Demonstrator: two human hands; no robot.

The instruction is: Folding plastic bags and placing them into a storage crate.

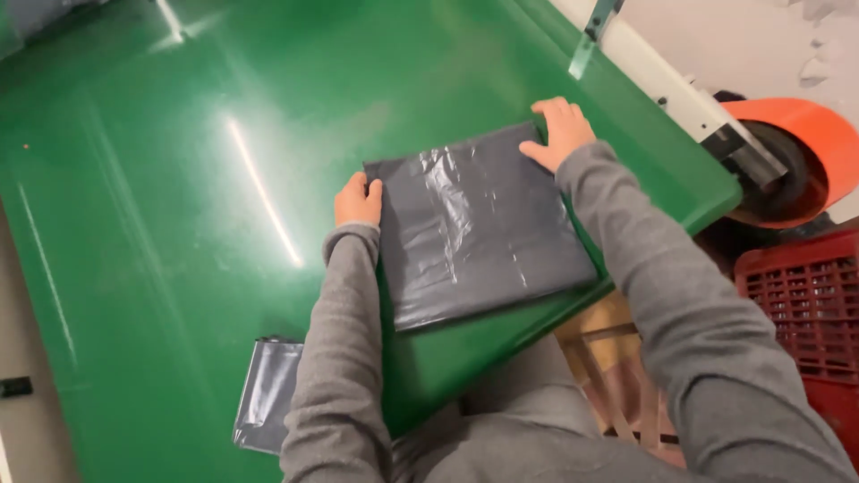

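A glossy green bench [179,268] fills the view, its near edge running diagonally. On it, close to that edge, lies a flat grey plastic package [479,224], wrinkled and shiny. The left hand [358,200] is curled against its left edge, fingers bent, touching the film; the right hand [561,131] lies flat with fingers together on the far right corner. The package looks light, soft and slippery, so the edges and corners seem the surest hold. Another grey bag [266,394] hangs off the bench edge below. A red crate [805,304] and an orange reel [805,143] stand to the right.
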